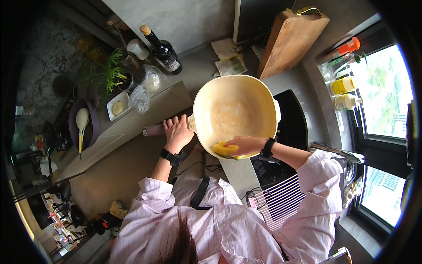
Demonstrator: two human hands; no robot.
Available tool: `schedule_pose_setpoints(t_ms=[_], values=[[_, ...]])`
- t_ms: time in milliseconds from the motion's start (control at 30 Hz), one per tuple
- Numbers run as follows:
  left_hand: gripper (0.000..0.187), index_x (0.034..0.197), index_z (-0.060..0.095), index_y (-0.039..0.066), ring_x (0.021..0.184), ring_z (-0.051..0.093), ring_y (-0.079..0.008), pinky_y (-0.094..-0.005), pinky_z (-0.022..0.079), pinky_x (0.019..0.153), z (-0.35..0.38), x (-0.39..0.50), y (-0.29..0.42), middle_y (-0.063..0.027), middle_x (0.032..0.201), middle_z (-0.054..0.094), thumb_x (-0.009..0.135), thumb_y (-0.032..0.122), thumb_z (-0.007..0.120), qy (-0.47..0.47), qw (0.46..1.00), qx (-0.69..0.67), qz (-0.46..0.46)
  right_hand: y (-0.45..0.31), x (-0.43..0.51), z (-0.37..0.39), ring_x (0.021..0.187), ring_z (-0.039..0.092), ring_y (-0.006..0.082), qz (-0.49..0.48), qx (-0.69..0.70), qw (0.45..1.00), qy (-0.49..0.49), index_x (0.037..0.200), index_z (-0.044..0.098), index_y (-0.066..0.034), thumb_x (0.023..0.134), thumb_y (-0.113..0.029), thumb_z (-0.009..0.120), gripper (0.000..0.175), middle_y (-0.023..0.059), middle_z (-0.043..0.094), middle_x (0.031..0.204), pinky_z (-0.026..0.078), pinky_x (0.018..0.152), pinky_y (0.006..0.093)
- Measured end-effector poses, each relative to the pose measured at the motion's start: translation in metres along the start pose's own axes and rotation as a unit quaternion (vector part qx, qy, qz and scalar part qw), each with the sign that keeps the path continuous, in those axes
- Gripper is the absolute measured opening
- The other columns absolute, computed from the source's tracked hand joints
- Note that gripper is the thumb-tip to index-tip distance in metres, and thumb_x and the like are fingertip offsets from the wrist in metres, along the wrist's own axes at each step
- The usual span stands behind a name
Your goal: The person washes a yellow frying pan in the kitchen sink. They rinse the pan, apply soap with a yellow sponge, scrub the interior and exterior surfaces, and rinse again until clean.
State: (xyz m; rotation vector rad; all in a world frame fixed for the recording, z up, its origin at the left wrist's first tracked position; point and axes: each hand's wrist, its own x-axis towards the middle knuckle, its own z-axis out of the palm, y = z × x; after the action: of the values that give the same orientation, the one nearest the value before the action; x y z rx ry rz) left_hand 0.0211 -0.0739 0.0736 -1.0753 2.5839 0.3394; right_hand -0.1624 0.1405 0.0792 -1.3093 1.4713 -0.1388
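A deep cream-coloured pan (232, 112) is held up above a black sink (293, 115), tilted so that its inside faces me. My left hand (179, 132) is wrapped around its handle (154, 130), close to where the handle meets the pan. In my right hand (249, 145) is a yellow sponge (222, 149) with a green side, pressed against the pan's near inner wall. Faint whitish smears mark the pan's bottom. My fingertips on the sponge are partly hidden.
A wooden cutting board (293, 41) leans behind the sink, near folded cloths (230, 64). Left stand a dark bottle (166, 56), a potted plant (113, 72) and a purple pan (84, 132). Soap bottles (344, 85) line the windowsill; a faucet (339, 153) and drying rack (280, 204) are at right.
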Motion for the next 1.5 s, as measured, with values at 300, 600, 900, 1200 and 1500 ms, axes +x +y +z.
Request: schedule_pose_setpoints(t_ms=[300, 600, 900, 1200, 1500], values=[[0.065, 0.141, 0.044, 0.022, 0.105, 0.053, -0.0395, -0.0631, 0.031, 0.105, 0.0, -0.006, -0.006, -0.018, 0.11, 0.056, 0.08, 0.004, 0.057, 0.074, 0.991, 0.031, 0.108, 0.01, -0.023, -0.003, 0.107, 0.062, 0.0306, 0.091, -0.127, 0.988, 0.003, 0.119, 0.07, -0.0215, 0.083, -0.032, 0.057, 0.039, 0.0119, 0.067, 0.115, 0.049, 0.09, 0.0393], [0.078, 0.145, 0.042, 0.025, 0.082, 0.059, -0.0344, -0.0451, 0.049, 0.082, -0.009, -0.005, -0.013, -0.0146, 0.092, 0.058, 0.077, -0.009, 0.057, 0.109, 0.976, 0.088, 0.164, -0.006, -0.01, 0.014, 0.101, 0.061, 0.0377, 0.039, -0.111, 0.993, 0.006, 0.118, 0.068, -0.0232, 0.086, -0.028, 0.055, 0.035, 0.0204, 0.061, 0.102, 0.049, 0.087, 0.0443], [0.067, 0.14, 0.048, 0.021, 0.083, 0.06, -0.035, -0.0455, 0.051, 0.074, -0.009, -0.007, -0.017, -0.0148, 0.094, 0.06, 0.079, -0.006, 0.055, 0.127, 0.974, 0.069, 0.173, 0.077, -0.039, -0.015, 0.114, 0.047, 0.0257, 0.149, -0.46, 0.86, 0.162, 0.083, 0.078, -0.0176, 0.075, -0.027, 0.065, 0.018, 0.0065, 0.059, 0.11, 0.038, 0.094, 0.0363], [0.054, 0.128, 0.052, 0.02, 0.077, 0.063, -0.0281, -0.0388, 0.05, 0.066, -0.011, -0.004, -0.021, -0.008, 0.087, 0.061, 0.078, 0.005, 0.065, 0.152, 0.961, 0.128, 0.193, 0.095, -0.002, -0.089, 0.115, 0.045, 0.0192, 0.078, -0.645, 0.669, 0.36, 0.101, 0.069, -0.0132, 0.082, -0.022, 0.057, 0.023, 0.0014, 0.055, 0.107, 0.036, 0.096, 0.0334], [0.077, 0.147, 0.041, 0.022, 0.066, 0.062, -0.0253, -0.037, 0.05, 0.061, -0.005, 0.001, -0.031, -0.0117, 0.081, 0.061, 0.077, 0.006, 0.067, 0.1, 0.964, 0.141, 0.203, 0.073, -0.039, -0.02, 0.118, 0.045, 0.0215, 0.168, -0.566, 0.806, 0.036, 0.103, 0.074, -0.0166, 0.082, -0.031, 0.058, 0.031, 0.0014, 0.057, 0.118, 0.033, 0.098, 0.04]])
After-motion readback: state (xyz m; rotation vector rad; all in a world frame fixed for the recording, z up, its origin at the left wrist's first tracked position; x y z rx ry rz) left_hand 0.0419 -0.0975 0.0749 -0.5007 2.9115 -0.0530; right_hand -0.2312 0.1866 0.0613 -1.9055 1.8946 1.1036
